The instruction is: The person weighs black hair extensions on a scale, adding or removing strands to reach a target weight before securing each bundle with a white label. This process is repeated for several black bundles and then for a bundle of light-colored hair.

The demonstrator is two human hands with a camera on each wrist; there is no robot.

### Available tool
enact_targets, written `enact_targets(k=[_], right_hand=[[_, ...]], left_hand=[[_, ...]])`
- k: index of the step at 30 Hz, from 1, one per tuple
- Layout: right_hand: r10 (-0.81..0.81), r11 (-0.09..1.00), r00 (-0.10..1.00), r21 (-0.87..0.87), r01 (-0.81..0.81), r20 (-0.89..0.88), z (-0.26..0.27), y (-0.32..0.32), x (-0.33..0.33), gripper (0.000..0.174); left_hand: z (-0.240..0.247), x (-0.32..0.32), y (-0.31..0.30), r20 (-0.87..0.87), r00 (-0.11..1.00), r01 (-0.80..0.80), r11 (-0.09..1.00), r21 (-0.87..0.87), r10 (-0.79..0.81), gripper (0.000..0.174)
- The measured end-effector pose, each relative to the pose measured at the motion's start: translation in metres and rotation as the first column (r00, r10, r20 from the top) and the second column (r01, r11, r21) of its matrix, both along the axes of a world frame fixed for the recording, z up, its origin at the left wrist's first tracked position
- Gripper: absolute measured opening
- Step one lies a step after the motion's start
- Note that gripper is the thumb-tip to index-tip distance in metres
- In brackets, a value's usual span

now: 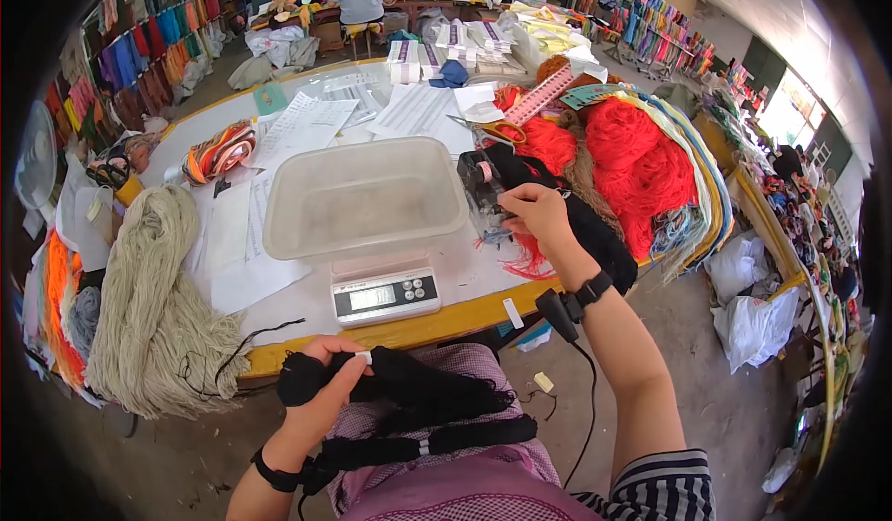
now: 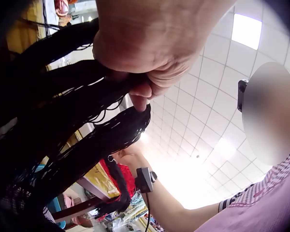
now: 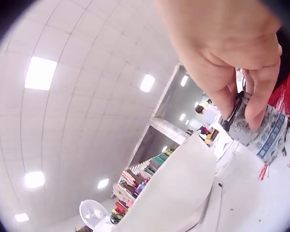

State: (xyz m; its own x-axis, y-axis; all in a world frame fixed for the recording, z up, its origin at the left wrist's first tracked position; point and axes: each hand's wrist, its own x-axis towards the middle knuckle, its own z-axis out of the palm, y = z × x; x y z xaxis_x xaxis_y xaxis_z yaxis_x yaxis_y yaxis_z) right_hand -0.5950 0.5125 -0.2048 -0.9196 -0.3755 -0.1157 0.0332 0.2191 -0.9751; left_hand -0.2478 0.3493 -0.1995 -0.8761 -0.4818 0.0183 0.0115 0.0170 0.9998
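My left hand (image 1: pixel 330 377) grips black yarn (image 1: pixel 409 393) short of the counter's yellow edge (image 1: pixel 483 316); my right hand (image 1: pixel 539 214) pinches at a dark dispenser (image 1: pixel 481 187), right of the tub (image 1: pixel 365 198).

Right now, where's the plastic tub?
In the head view, the plastic tub sits on the digital scale near the table's yellow edge, left of the right hand.
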Motion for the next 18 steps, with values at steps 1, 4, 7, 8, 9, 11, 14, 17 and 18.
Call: enact_targets(k=[1, 4, 7, 8, 9, 11, 14, 17, 18], right_hand=[[-0.012, 0.998, 1.0, -0.069, 0.011, -0.021, -0.002, 0.001, 0.001, 0.015], [-0.005, 0.984, 1.0, -0.177, 0.004, -0.003, -0.013, 0.005, 0.001, 0.015], [0.013, 0.97, 0.998, -0.241, 0.004, 0.068, -0.018, 0.008, -0.002, 0.018], [0.013, 0.964, 0.994, -0.264, 0.015, 0.105, -0.019, 0.009, -0.001, 0.019], [0.011, 0.964, 0.994, -0.264, 0.018, 0.107, -0.02, 0.009, 0.002, 0.019], [0.055, 0.919, 0.997, -0.394, -0.028, 0.057, -0.021, 0.009, 0.009, 0.019], [0.071, 0.976, 0.993, -0.201, -0.089, -0.092, -0.044, 0.013, 0.0, 0.019], [-0.006, 0.988, 0.983, -0.153, -0.023, -0.184, -0.051, 0.01, 0.002, 0.015], [-0.008, 0.988, 0.983, -0.155, -0.022, -0.186, -0.049, 0.009, 0.002, 0.015]], left_hand=[[0.0, 0.001, 0.0, -0.006, 1.0, 0.001, 1.0, 0.001, -0.001, 0.013], [-0.003, 0.002, -0.001, -0.012, 1.0, 0.007, 1.0, -0.01, -0.007, 0.013], [-0.004, 0.002, -0.002, -0.004, 1.0, 0.002, 0.999, -0.039, -0.002, 0.011], [-0.003, 0.002, -0.002, -0.002, 1.0, 0.002, 0.999, -0.038, -0.002, 0.011], [-0.003, 0.002, -0.001, 0.001, 1.0, -0.001, 0.999, -0.034, 0.001, 0.011], [-0.002, 0.0, -0.001, -0.003, 1.0, -0.003, 1.0, -0.03, 0.003, 0.011], [-0.003, 0.0, 0.0, -0.041, 0.999, -0.007, 0.999, -0.052, 0.005, 0.01], [-0.002, -0.001, 0.001, -0.054, 0.999, -0.003, 0.999, -0.046, 0.001, 0.009], [-0.002, -0.001, 0.002, -0.048, 0.999, -0.004, 0.999, -0.032, 0.003, 0.008]])
